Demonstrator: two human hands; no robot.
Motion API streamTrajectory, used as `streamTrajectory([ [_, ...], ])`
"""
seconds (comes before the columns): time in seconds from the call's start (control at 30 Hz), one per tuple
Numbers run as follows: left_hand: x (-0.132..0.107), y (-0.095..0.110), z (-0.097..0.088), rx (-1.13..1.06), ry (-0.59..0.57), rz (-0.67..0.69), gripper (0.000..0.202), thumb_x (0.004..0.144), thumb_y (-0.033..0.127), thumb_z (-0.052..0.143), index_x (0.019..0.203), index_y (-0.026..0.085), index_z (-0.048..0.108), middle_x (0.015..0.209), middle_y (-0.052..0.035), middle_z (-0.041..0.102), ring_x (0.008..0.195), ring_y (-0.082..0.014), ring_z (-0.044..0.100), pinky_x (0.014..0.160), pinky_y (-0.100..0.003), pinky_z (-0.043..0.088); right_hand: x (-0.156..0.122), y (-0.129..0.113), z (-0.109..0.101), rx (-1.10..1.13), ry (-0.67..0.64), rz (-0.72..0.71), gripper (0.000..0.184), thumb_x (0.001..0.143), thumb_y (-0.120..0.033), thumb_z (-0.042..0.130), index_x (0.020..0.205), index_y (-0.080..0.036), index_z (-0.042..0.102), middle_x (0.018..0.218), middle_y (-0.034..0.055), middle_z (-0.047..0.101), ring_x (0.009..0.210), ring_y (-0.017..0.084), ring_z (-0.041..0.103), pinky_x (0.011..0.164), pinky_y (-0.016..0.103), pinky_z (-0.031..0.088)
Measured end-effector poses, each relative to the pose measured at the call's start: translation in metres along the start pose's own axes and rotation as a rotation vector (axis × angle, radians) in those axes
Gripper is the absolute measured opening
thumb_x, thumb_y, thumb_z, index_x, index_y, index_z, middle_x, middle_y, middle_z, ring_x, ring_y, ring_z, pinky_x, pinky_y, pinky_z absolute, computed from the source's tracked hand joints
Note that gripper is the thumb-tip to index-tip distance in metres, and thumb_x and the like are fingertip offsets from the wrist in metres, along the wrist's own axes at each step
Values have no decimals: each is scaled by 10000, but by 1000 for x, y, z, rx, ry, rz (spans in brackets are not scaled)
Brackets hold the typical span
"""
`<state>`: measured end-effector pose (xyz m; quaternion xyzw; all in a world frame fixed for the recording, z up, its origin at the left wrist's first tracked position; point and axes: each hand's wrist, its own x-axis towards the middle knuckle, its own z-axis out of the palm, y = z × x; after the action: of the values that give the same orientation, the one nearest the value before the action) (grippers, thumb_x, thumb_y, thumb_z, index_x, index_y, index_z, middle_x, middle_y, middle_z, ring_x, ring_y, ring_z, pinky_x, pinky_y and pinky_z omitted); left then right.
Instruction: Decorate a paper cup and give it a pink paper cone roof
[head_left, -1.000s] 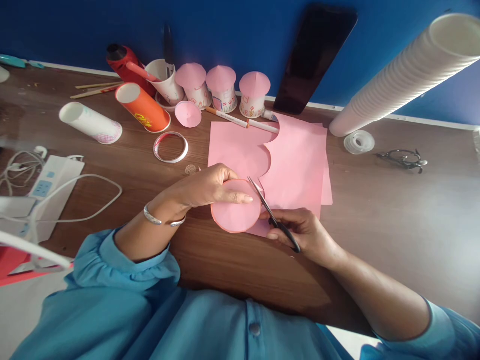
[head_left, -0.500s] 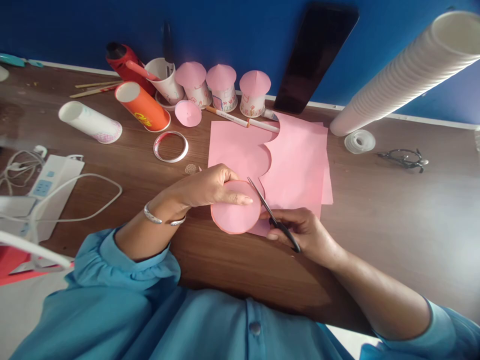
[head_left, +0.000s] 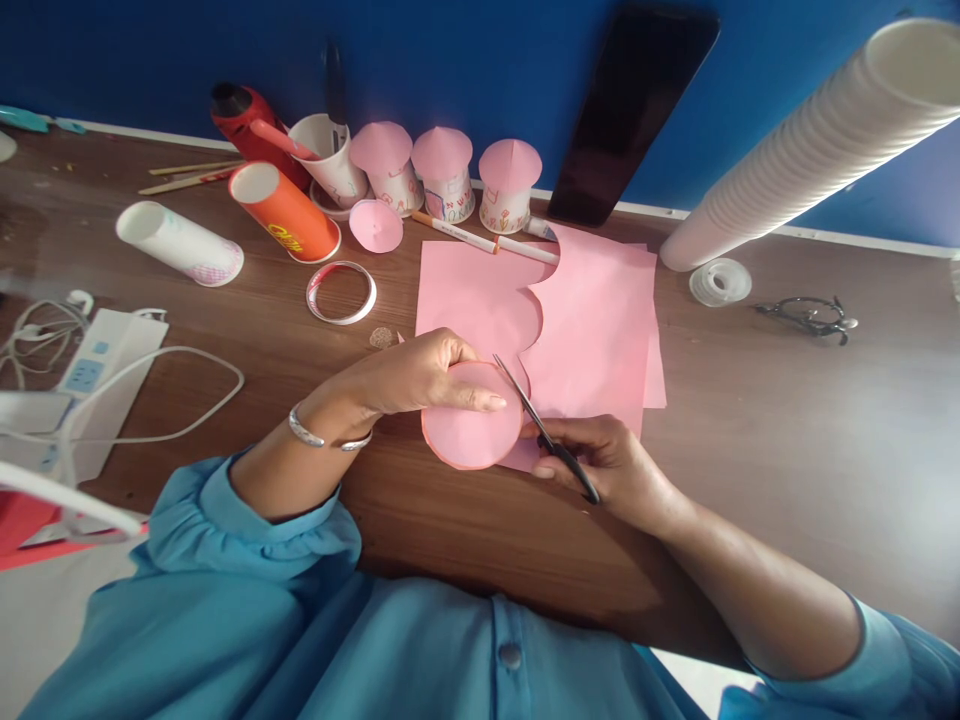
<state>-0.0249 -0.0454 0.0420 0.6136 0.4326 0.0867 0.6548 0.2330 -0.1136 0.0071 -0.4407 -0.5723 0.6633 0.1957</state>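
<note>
My left hand (head_left: 409,380) pinches a pink paper circle (head_left: 471,428) just above the wooden table, thumb on top. My right hand (head_left: 611,465) grips small black-handled scissors (head_left: 541,428), whose blades lie along the circle's right edge. Under and behind both lie pink paper sheets (head_left: 592,330) with scalloped cut-outs along one edge. At the back stand three paper cups with pink cone tops (head_left: 444,175), and a loose pink cone (head_left: 375,226) lies beside them.
An orange tube (head_left: 283,212), a white tube (head_left: 180,245), a tape ring (head_left: 341,293) and a red glue gun (head_left: 244,120) sit at the back left. A tall stack of white cups (head_left: 810,140), a clear tape roll (head_left: 720,282), glasses (head_left: 806,318) and a dark phone (head_left: 630,110) are right. Cables and a power strip (head_left: 97,370) lie left.
</note>
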Motion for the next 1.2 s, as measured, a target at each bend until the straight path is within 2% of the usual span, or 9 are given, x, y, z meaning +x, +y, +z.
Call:
streamTrajectory([
  [0.33, -1, 5, 1, 60, 37, -22, 349, 783, 488, 750, 700, 150, 727, 590, 19, 556, 553, -104, 465, 517, -225, 314, 0, 1, 2, 47, -4, 14, 560, 770, -607, 823, 1072, -135, 825, 621, -27, 427, 621, 115, 333, 533, 265, 287],
  [0.43, -2, 6, 1, 82, 66, -22, 366, 766, 478, 759, 619, 155, 670, 549, 34, 503, 528, -89, 424, 500, -218, 288, 0, -2, 3, 63, -7, 9, 585, 771, -633, 813, 1069, -130, 822, 607, -34, 419, 599, 106, 323, 514, 258, 278],
  [0.6, -1, 6, 1, 42, 47, -3, 401, 756, 465, 772, 568, 158, 598, 538, 37, 461, 518, -81, 387, 472, -213, 266, 0, -2, 2, 92, -32, 12, 616, 775, -635, 815, 1102, -113, 809, 579, -45, 436, 544, 92, 356, 484, 247, 291],
  [0.9, -3, 13, 0, 80, 101, 1, 326, 741, 459, 762, 649, 151, 702, 592, 20, 564, 556, -96, 467, 516, -200, 363, 0, -4, 2, 167, -44, 57, 606, 755, -592, 853, 1108, -103, 800, 564, -33, 516, 529, 102, 450, 508, 254, 354],
  [1.2, -4, 13, 0, 100, 97, -9, 346, 748, 464, 745, 630, 145, 683, 583, 23, 537, 553, -93, 449, 504, -196, 344, 0, -6, 2, 193, -51, 79, 594, 748, -580, 861, 1102, -107, 800, 564, -31, 521, 528, 104, 460, 510, 254, 372],
])
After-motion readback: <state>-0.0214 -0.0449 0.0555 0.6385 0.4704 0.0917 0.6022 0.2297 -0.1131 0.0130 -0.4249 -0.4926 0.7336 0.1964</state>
